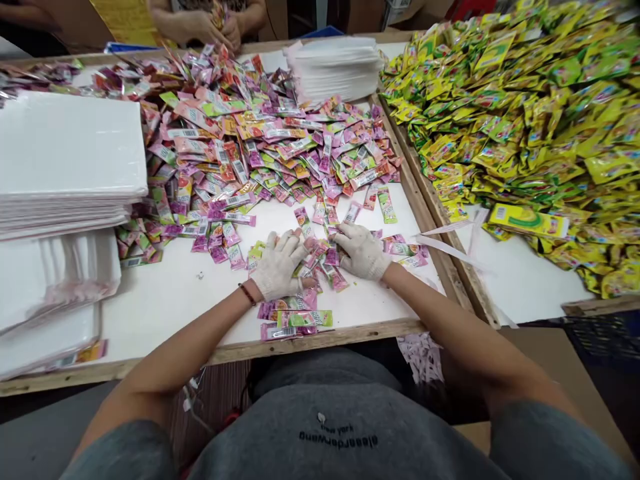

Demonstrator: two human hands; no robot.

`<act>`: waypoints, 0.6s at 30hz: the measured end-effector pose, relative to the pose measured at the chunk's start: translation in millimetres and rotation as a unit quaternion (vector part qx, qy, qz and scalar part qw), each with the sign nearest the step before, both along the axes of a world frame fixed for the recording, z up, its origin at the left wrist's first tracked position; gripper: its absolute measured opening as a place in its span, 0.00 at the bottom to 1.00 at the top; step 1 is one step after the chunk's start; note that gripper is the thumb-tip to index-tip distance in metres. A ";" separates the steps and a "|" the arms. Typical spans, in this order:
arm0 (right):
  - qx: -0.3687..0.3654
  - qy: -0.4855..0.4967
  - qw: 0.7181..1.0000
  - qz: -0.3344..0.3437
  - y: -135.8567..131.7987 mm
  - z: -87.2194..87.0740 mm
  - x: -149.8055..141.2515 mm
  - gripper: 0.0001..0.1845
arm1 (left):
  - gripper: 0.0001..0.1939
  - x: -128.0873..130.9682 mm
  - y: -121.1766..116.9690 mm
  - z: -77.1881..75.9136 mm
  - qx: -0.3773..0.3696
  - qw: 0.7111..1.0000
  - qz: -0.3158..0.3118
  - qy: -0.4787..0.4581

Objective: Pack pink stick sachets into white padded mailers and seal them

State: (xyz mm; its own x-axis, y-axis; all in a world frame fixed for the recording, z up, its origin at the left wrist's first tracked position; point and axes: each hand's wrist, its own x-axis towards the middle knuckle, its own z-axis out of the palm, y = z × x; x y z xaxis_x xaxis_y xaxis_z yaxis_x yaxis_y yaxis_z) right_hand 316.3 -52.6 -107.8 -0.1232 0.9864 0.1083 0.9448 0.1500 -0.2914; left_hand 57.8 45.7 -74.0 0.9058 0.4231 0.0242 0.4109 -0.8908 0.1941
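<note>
My left hand (281, 265), in a white knit glove with bare fingertips, lies palm down with fingers spread over several small stick packets. My right hand (364, 252), gloved the same way, rests on the white tabletop (200, 300) with its fingers stretched toward the left. Between the two hands is a loose cluster of pink, purple and green stick packets (331, 272), partly covered by my fingers. Closer to my body, a green stick packet (305, 319) lies crosswise with a few purple ones. Beyond my hands spreads a large heap of stick packets (280, 140).
Stacked white sheets or bags (70, 147) stand at the left, and another white stack (335, 67) at the back. A wooden divider (425, 207) separates a heap of yellow packets (520, 127). Pale strips (450, 243) cross it. Another person's hands (220, 30) hold packets across the table.
</note>
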 end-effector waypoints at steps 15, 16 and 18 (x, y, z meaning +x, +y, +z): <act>-0.042 -0.046 0.990 0.130 -16.1 26.0 17.4 0.18 | 0.14 -4.4 53.0 29.9 -0.047 0.994 -0.073 0.064; -0.045 -0.027 0.991 0.125 -15.8 24.8 18.6 0.16 | 0.11 -1.8 53.2 27.1 -0.058 0.993 -0.074 0.066; -0.047 0.030 0.993 0.101 -15.8 26.2 23.3 0.12 | 0.08 -0.8 55.5 25.5 -0.104 0.992 -0.064 0.038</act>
State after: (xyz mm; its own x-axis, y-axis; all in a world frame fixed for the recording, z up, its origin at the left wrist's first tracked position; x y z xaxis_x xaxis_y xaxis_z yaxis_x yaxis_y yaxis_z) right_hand 339.7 -68.4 -81.6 -0.3155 0.9485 0.0301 0.8785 0.3039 -0.3685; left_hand 57.0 101.2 -48.6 0.9482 0.2929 -0.1229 0.3175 -0.8803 0.3524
